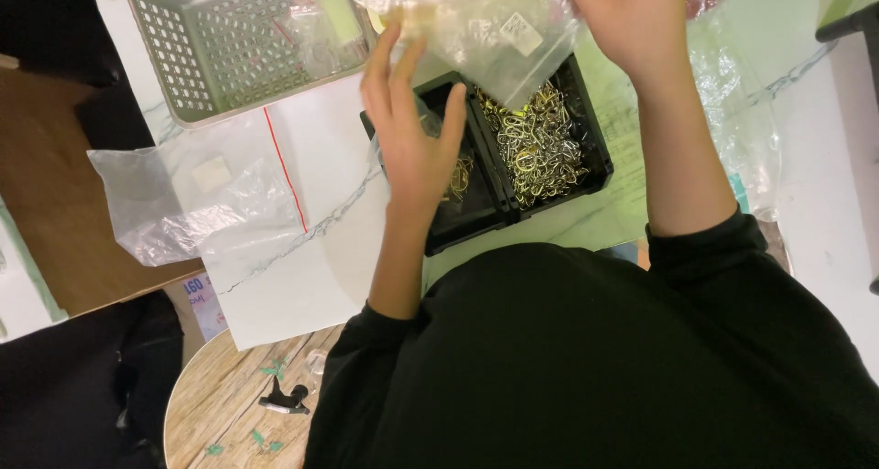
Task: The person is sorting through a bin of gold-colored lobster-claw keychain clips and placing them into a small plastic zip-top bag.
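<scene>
Clear plastic bag (476, 21), crumpled and bearing a small white label, is held above the counter (311, 249), directly over a black two-compartment tray (513, 149). Right hand (623, 21) grips the bag's upper right part, fingers closed on the plastic. Left hand (412, 130) is raised at the bag's lower left edge, palm open and fingers spread fairly wide, fingertips touching or just short of the plastic; contact cannot be confirmed.

Tray's right compartment holds a heap of small silver-coloured metal rings or clasps (536, 144). Left compartment is largely hidden behind the left hand; a few gold-coloured pieces (461, 176) show there.

A grey perforated basket (220, 48) stands at the counter's far left, with clear packets inside. An empty clear zip bag with a red seal line (211, 204) lies flat on the counter, left of the tray and well apart from it. More clear plastic film (742, 112) lies right of the right forearm. Both sleeves are black. A small black clip (286, 400) rests on a round wooden surface (220, 405) below the counter edge.
</scene>
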